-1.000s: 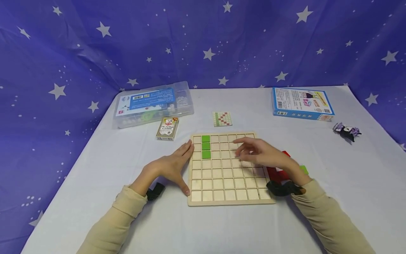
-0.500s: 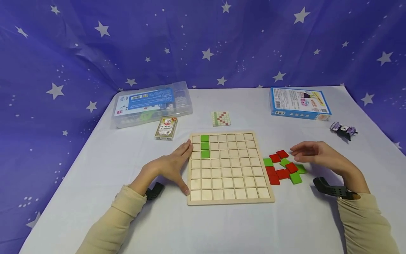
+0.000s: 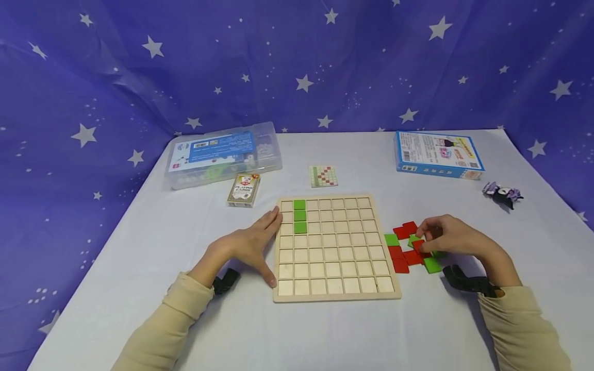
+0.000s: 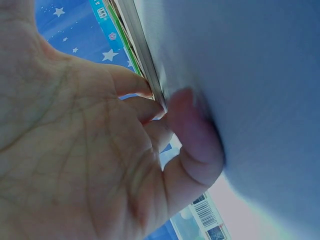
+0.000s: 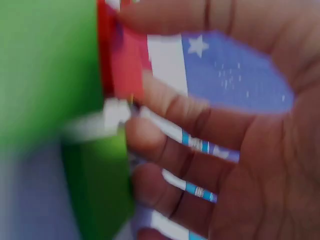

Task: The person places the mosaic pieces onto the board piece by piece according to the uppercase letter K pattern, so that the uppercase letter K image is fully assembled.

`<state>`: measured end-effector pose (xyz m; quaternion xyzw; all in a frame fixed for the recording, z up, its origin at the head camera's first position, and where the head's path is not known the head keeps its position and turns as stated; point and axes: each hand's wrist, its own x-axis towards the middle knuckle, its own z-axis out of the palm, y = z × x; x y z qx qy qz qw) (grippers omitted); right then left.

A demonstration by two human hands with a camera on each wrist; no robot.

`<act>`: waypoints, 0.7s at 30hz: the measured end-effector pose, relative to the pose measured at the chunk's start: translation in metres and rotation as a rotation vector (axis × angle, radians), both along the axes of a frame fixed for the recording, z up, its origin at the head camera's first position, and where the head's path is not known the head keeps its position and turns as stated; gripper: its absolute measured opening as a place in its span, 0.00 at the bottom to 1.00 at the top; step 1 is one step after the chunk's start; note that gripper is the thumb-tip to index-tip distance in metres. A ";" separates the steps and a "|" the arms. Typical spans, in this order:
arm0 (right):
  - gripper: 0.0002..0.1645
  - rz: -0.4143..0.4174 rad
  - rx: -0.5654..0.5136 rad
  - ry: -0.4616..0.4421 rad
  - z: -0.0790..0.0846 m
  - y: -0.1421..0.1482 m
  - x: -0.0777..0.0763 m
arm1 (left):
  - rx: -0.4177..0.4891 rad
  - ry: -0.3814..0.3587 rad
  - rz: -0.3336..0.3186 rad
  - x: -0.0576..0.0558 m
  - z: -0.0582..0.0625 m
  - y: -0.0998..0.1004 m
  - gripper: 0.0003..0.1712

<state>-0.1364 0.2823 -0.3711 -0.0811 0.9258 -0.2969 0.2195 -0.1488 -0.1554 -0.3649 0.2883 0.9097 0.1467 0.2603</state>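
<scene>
A wooden grid board (image 3: 338, 270) lies flat, with three green square tiles (image 3: 300, 216) set one below another in its second column. My left hand (image 3: 250, 249) rests against the board's left edge, thumb and fingers spread apart. Right of the board is a loose cluster of red tiles (image 3: 400, 265) and green tiles (image 3: 433, 265), some overlapping. There my right hand (image 3: 452, 237) pinches a red tile (image 3: 418, 247), which looks tilted, between thumb and forefinger. In the right wrist view the red tile (image 5: 125, 65) meets both fingertips, and blurred green tiles (image 5: 45, 65) are close by.
Behind the board lies a small pattern card (image 3: 323, 176). A clear plastic case (image 3: 223, 154) and a playing-card box (image 3: 244, 190) are at back left. At back right are a blue box (image 3: 440, 154) and a purple-and-black hair clip (image 3: 503, 195).
My right hand has moved from over the board to the right, then down and slightly left onto the loose tiles, taking hold of a red one. The left hand keeps its place.
</scene>
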 end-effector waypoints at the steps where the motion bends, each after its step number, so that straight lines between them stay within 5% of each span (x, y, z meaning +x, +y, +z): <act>1: 0.21 -0.011 0.019 0.004 0.001 -0.003 0.000 | 0.001 -0.002 0.001 0.000 0.000 0.000 0.85; 8: 0.23 -0.111 0.126 0.030 0.005 -0.023 0.000 | 0.000 0.005 0.006 0.000 0.001 0.000 0.86; 21: 0.19 -0.136 0.091 0.101 0.003 -0.027 0.002 | 0.004 0.001 0.017 0.003 0.000 0.001 0.85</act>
